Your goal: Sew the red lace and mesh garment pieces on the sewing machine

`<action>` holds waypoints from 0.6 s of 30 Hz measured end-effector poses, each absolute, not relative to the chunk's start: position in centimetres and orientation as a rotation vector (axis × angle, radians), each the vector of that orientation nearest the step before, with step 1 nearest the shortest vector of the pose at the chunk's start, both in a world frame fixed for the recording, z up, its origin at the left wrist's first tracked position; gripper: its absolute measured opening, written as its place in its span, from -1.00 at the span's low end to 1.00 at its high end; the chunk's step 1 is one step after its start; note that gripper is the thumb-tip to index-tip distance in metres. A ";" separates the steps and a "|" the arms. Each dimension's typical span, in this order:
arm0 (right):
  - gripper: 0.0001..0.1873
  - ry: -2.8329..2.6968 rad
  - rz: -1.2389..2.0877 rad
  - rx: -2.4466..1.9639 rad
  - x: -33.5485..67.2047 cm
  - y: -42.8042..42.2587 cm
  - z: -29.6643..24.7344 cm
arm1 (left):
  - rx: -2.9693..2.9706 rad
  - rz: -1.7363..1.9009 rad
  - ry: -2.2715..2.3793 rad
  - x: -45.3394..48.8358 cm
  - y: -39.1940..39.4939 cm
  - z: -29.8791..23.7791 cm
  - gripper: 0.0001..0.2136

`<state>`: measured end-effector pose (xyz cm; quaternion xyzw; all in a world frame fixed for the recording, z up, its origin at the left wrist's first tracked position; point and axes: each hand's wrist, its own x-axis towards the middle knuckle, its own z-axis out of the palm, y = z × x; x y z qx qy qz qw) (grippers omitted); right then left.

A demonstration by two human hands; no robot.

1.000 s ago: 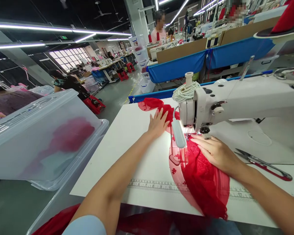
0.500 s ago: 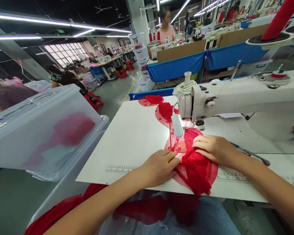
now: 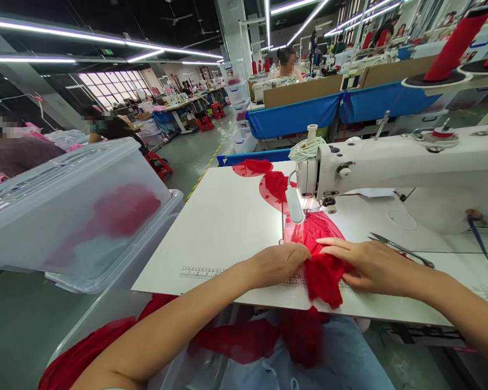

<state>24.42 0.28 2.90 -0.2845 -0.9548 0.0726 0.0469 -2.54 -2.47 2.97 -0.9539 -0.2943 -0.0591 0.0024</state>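
Observation:
A piece of sheer red lace fabric (image 3: 325, 276) runs from under the needle area of a white sewing machine (image 3: 366, 168) toward the table's front edge. My left hand (image 3: 280, 264) is closed, pinching the fabric's left side just in front of the machine. On the right side of the cloth, my right hand (image 3: 370, 266) lies with its fingers stretched out and its thumb apart, touching the gathered fabric. The needle itself is hard to make out behind the small white lamp (image 3: 295, 205).
More red pieces (image 3: 274, 187) trail behind the needle area on the white table (image 3: 211, 222). Scissors (image 3: 406, 250) lie right of my right hand. A clear plastic bin (image 3: 77, 216) stands at the left, and red cloth (image 3: 244, 341) hangs over my lap. Co-workers sit farther off.
Both hands have shifted on the cloth: the left moved slightly right and up, the right slid down. The fabric's flat round shape has been drawn together into a narrower bunch.

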 end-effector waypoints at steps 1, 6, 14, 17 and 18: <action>-0.40 -2.878 0.173 -0.851 24.3 0.5 2.4 | -2.992 -0.201 -0.900 -2.6 -2.3 3.1 -0.78; -0.69 -2.694 0.017 -0.720 23.4 1.9 -0.4 | -2.830 -0.197 -0.805 -2.0 -2.2 2.6 -0.75; -0.82 -2.685 0.248 -0.654 21.7 3.8 0.9 | -2.857 -0.233 -1.349 -0.3 -2.8 1.6 -0.88; -0.79 -2.642 0.234 -0.759 21.9 3.7 0.6 | -2.813 -0.169 -1.324 -0.2 -2.9 1.4 -0.87; -0.78 -2.626 0.218 -0.786 22.0 3.6 0.3 | -2.780 -0.145 -1.348 -0.3 -2.9 1.4 -0.86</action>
